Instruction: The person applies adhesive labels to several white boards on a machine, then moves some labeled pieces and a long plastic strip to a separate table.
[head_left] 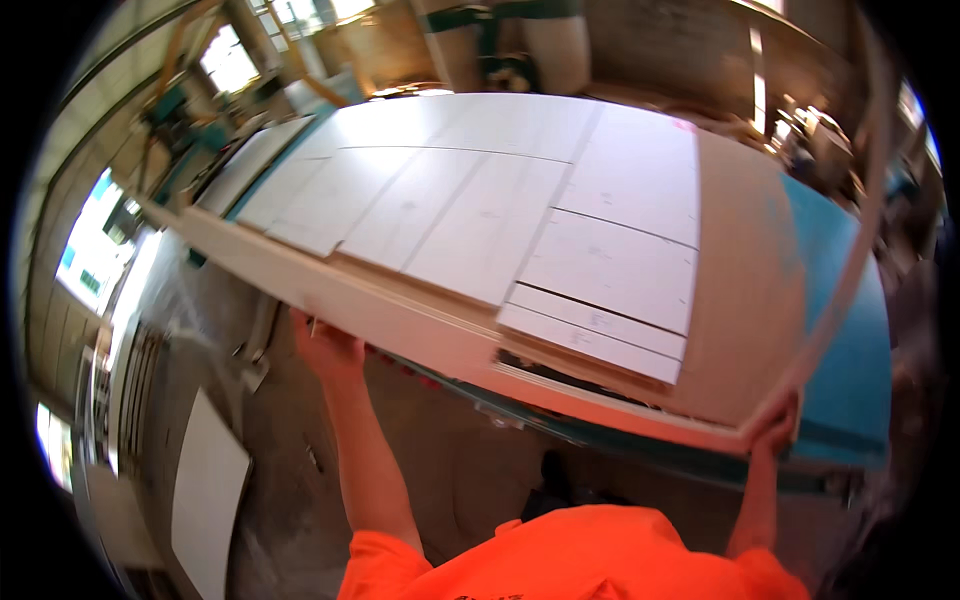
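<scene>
A long pale wooden frame (pixel 410 317) runs along the near edge of the worktable, with a thin side piece rising from its right corner. My left hand (pixel 328 345) is closed on the lower edge of its long side, left of the middle; the fingertips are partly hidden behind the wood. At the right corner my right hand (pixel 775 425) grips the frame, slightly blurred. Inside the frame's outline lie several white rectangular panels (pixel 480 215), split by narrow straight gaps. Beneath them is a brown board (pixel 745 240), bare on its right side.
The teal worktable surface (pixel 843 310) shows at the right. A white sheet (pixel 208 497) leans or lies low on the left; I cannot tell which. Slatted stacks (pixel 135 390) stand at far left. Two large pale bag-like cylinders (pixel 555 50) stand beyond the table.
</scene>
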